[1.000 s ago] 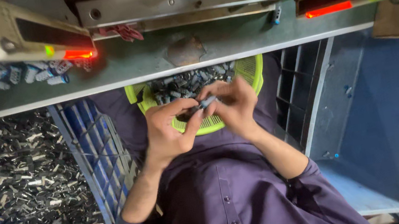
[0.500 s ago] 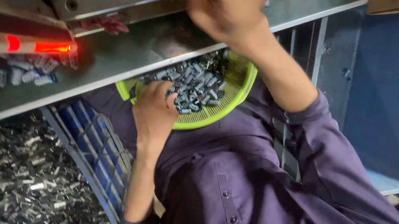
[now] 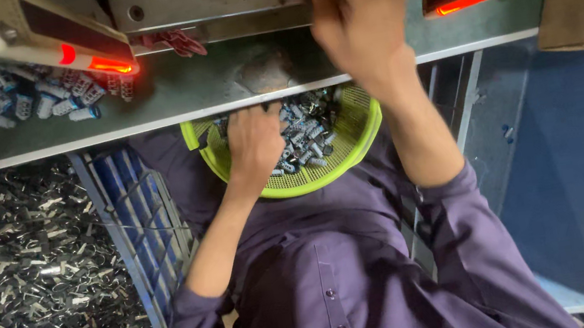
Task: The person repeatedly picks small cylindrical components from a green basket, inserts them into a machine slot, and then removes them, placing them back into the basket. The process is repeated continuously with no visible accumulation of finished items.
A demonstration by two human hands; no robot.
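- The basket [image 3: 352,159], a lime-green mesh one, is sitting in the person's lap just under the desk [image 3: 206,92] edge, and the small grey metal parts [image 3: 307,135] are lying heaped inside it.
- The left hand [image 3: 255,142] is resting palm down in the basket, fingers [image 3: 271,113] curled down into the parts; whether they are pinching one cannot be told, since the fingertips are buried.
- The right hand [image 3: 358,14] is reaching up over the desk towards the machine [image 3: 208,0], fingers bunched loosely together; it is blurred, so what it is holding, if anything, is not readable.
- Since half a second ago the right hand is sitting in much the same raised place, and the left hand has slid further into the basket; a second ago both hands were meeting over the basket.
- More parts are lying in a row on the desk at the left [image 3: 9,101], beside a glowing red light [image 3: 110,64].
- A dark scrap pile [image 3: 24,262] is spreading on the floor at the left, beside a wire rack [image 3: 140,223].
- The machine's top is cut off by the frame edge.
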